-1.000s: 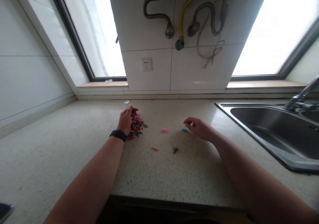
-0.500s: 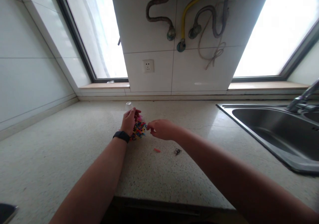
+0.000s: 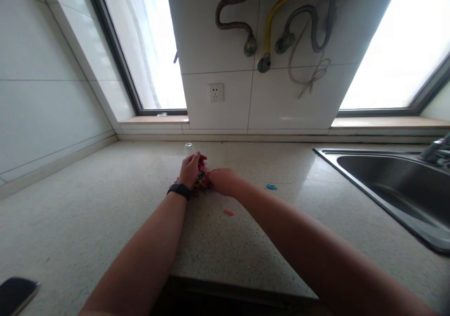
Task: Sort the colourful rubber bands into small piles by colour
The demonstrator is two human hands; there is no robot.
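Observation:
A pile of small multicoloured bands, like hair ties, lies on the counter between my hands. My left hand, with a black wristband, rests at the pile's left side, its fingers curled in. Something pink shows by those fingers, but its shape is unclear. My right hand reaches into the pile's right edge with fingers bent together; their tips are hidden among the bands. A single red-orange band lies nearer the counter's front edge. Farther right is a blue band, just beyond my right forearm.
A clear cup stands behind my left hand. The steel sink takes up the right side. At the lower left lies a dark phone-like object. A wall socket and hoses hang above the counter.
My right hand has moved in from beside the pile to its edge. The blue band now shows, while the dark bands at front are covered by my forearm. The view has shifted slightly left.

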